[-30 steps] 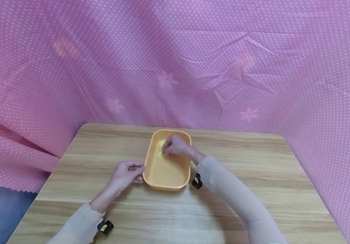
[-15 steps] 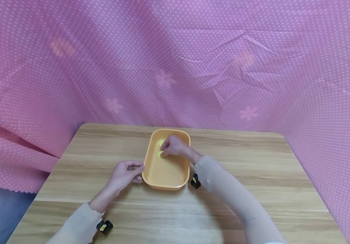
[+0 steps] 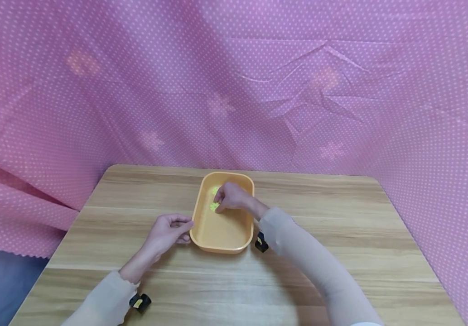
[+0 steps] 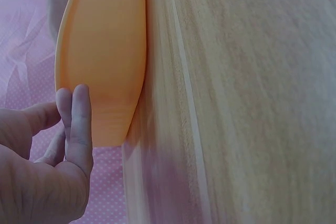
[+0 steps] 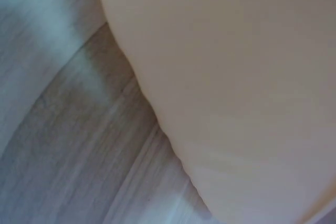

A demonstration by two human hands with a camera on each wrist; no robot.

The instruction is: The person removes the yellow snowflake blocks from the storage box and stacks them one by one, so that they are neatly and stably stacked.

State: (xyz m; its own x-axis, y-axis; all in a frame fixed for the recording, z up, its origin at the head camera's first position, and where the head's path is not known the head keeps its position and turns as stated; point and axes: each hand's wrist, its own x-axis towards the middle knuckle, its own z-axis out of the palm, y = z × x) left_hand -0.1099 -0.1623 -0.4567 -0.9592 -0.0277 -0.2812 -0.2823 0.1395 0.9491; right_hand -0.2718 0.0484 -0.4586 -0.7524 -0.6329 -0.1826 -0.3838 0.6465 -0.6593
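In the head view an orange-yellow plastic tub (image 3: 221,237) stands on the table. My left hand (image 3: 168,233) holds its left rim, thumb on the edge and fingers against the outer wall. In the left wrist view the left hand (image 4: 50,166) shows beside the orange wall (image 4: 105,40). My right hand (image 3: 234,197) is inside the tub, with thumb and forefinger spread around a small yellow-green piece (image 3: 213,207) on the floor. Another yellow-green patch (image 3: 215,190) lies just beyond it. Their kind is too small to tell. In the right wrist view the tub wall (image 5: 226,77) hides the hand.
The wooden table (image 3: 323,217) extends around the tub on all sides. Pink dotted cloth (image 3: 258,90) hangs behind and at both sides. A small black device (image 3: 140,303) sits at the left cuff, and another device (image 3: 261,243) at the right cuff.
My right thumb and forefinger have spread apart from a close pinch, and the hand has shifted slightly within the tub. The left hand keeps its place on the rim.
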